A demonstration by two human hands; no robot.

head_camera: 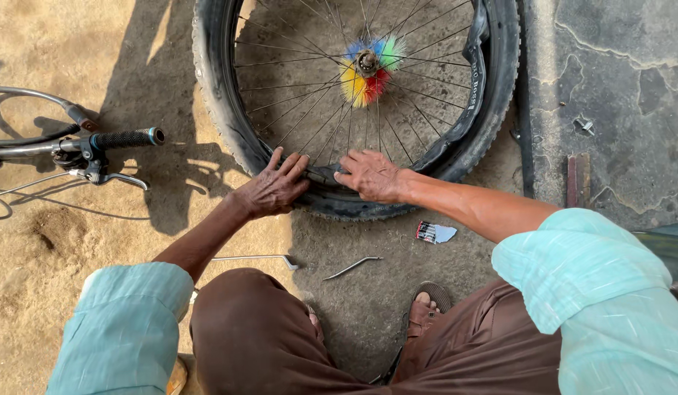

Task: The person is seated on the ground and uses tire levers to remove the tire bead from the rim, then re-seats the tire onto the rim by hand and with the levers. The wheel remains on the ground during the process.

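Observation:
A bicycle wheel stands on sandy ground in front of me, its black tyre [215, 95] around a spoked rim. A bright multicoloured brush ring [368, 69] sits at the hub. A black inner tube [474, 80] hangs partly out of the tyre on the right side. My left hand [273, 189] presses on the tyre's lower edge, fingers spread. My right hand [370, 175] grips the tyre bead and tube just beside it, fingers curled over the rubber.
Two metal tyre levers [351, 268] [255, 258] lie on the ground near my knees. A small torn packet [432, 232] lies to the right. A bicycle handlebar with black grip [123, 138] and brake lever is at left. Cracked concrete [617, 95] lies at right.

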